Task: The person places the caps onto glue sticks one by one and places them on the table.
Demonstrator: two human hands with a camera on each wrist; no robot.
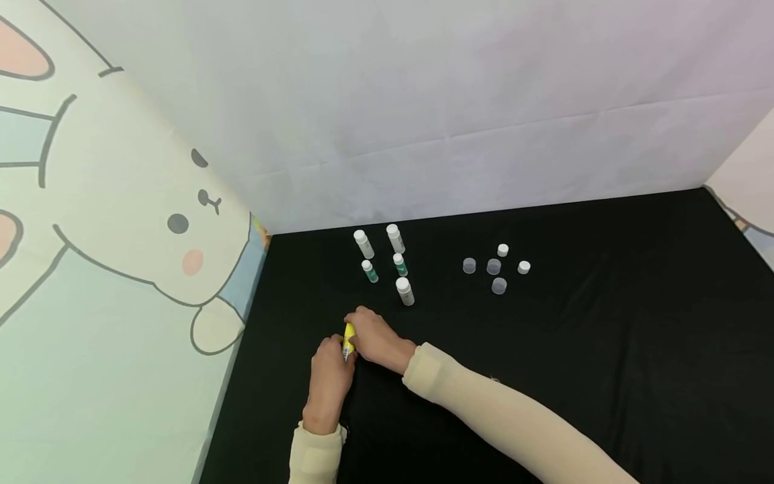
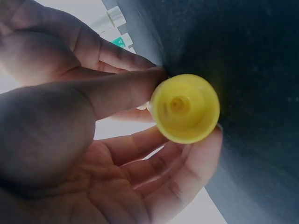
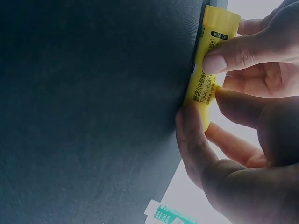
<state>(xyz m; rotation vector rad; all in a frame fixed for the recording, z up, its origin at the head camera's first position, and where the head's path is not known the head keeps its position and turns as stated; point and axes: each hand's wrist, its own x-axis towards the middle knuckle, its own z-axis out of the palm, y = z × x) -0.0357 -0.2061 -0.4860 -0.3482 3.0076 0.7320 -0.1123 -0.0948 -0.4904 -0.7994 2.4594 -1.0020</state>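
Observation:
A yellow glue stick (image 1: 349, 334) with black print is held in both hands just above the black table. My left hand (image 1: 330, 376) pinches one end between thumb and fingers; in the left wrist view the hollow round end of the glue stick (image 2: 198, 126) faces the camera. My right hand (image 1: 376, 338) grips the opposite end, its thumb and fingers curled round the yellow body, as the right wrist view shows the printed side of the glue stick (image 3: 199, 93). The right fingers cover that far end.
Beyond the hands stand three white bottles (image 1: 406, 293) and two smaller green-labelled bottles (image 1: 370, 272), all white-capped. Farther right on the black table (image 1: 580, 349) are three translucent cups (image 1: 494, 267) and two white caps (image 1: 523, 267). A pale wall (image 1: 484, 161) rises behind.

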